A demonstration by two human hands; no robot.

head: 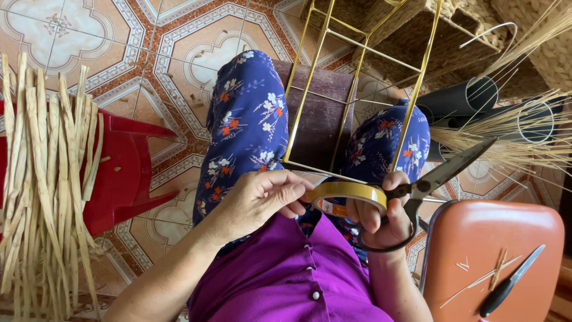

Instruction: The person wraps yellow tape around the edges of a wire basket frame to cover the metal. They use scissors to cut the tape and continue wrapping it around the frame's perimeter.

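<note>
Over lap: right hand [381, 217] grips tape roll [345, 195], scissors [438, 176].

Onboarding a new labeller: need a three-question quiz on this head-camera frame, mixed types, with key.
1. True or false: the right hand holds both the black-handled scissors and the roll of yellow tape.
2. Which lies on the orange plastic stool seat? A) a black-handled knife B) a tape roll C) a wire frame
3. Fill in: the yellow wire frame stands between the person's ____.

Key
1. True; the left hand picks at the tape's edge.
2. A, the black-handled knife.
3. Knees.
</note>
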